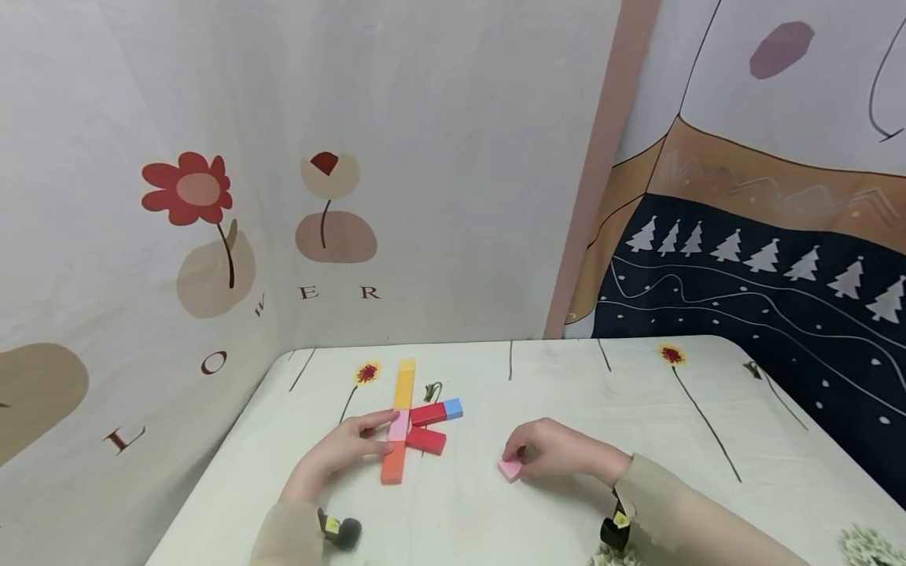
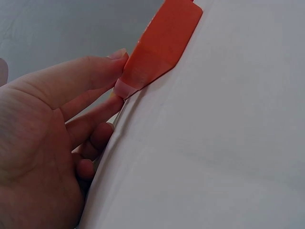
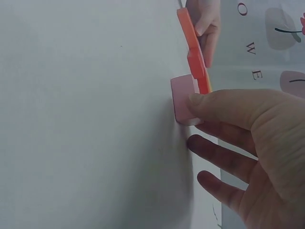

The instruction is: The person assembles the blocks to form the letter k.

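A flat row of blocks runs away from me on the table: an orange block (image 1: pixel 392 465) nearest, a pink block (image 1: pixel 399 425) in the middle, and a yellow block (image 1: pixel 403 389) with a small orange-yellow piece beyond. Two red blocks (image 1: pixel 428 441) branch off to the right, the farther one ending in a blue cube (image 1: pixel 453 408). My left hand (image 1: pixel 343 448) touches the row's left side, its fingers along the pink block and the near end of the orange one. Farther right, my right hand (image 1: pixel 555 452) pinches a separate small pink block (image 3: pixel 182 98) at the tabletop.
A white cloth (image 1: pixel 467 527) printed with flowers and stems covers the table. Printed curtains (image 1: pixel 439 173) stand along the back and left. A dark-blue hanging (image 1: pixel 750 275) with white trees is at the right. Each wrist carries a small black camera (image 1: pixel 343 533).
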A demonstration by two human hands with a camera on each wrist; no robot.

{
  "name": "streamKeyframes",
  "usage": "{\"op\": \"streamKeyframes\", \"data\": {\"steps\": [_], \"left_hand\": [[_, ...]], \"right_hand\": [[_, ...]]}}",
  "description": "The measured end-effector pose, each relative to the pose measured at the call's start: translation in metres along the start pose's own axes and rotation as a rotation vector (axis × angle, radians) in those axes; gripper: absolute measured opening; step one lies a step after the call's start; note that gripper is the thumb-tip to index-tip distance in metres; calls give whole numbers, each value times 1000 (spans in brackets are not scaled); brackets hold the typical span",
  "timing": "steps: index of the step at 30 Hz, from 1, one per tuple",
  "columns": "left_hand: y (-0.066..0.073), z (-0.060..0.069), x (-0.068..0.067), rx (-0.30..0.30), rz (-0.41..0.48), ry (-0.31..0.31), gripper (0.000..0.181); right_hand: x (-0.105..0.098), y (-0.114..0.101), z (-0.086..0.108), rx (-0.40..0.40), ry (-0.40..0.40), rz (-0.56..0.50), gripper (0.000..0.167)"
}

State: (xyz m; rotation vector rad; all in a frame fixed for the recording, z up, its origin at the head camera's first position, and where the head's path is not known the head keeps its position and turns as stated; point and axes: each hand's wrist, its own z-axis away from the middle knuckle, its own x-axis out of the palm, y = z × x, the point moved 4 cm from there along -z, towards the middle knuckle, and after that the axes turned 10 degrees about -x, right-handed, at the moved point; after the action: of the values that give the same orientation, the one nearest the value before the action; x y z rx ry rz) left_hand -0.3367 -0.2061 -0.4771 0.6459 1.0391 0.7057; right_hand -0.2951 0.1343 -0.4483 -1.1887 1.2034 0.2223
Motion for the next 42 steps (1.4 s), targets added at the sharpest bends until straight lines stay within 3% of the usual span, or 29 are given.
{"op": "streamKeyframes", "data": {"steps": [13,26,35,42], "left_hand": [[2,1,0,-1,-16,7,63],[2,2,0,7,-15,13,61],[1,0,0,2,-9,13,63],[1,-2,0,41,7,-3,59]], "right_hand": [[5,-3,-5,-40,37,36,22],[12,-1,-17,14,36,33,23],[14,-5,-29,2,56,87,22],[16,-8,-42,23,47,110,22]]}}
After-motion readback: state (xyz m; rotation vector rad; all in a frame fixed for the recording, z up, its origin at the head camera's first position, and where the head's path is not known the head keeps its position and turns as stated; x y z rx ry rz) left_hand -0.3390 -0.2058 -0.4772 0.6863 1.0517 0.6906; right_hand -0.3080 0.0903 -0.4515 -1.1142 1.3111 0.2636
